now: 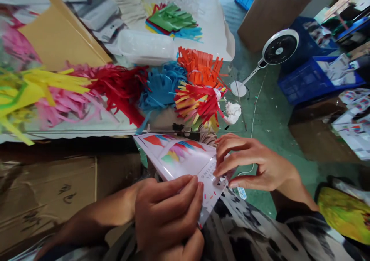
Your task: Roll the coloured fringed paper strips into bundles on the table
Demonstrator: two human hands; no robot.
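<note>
I hold a glossy white printed card (179,157) with coloured fringe pictures over my lap. My left hand (167,214) is closed on its near edge, fingers wrapped over the card. My right hand (254,164) pinches the card's right edge with its fingertips. Just beyond the card, at the table's edge, sits a bundle of red and yellow paper fringe (199,105) with a white crumpled wad (232,112) beside it.
The table (86,128) carries piles of cut paper fringe: yellow (34,91), pink (66,106), red (121,87), blue (160,85), orange (199,66). A clear plastic box (144,47) sits behind. A white fan (279,49), blue crates (312,78) and cardboard boxes (46,191) stand around.
</note>
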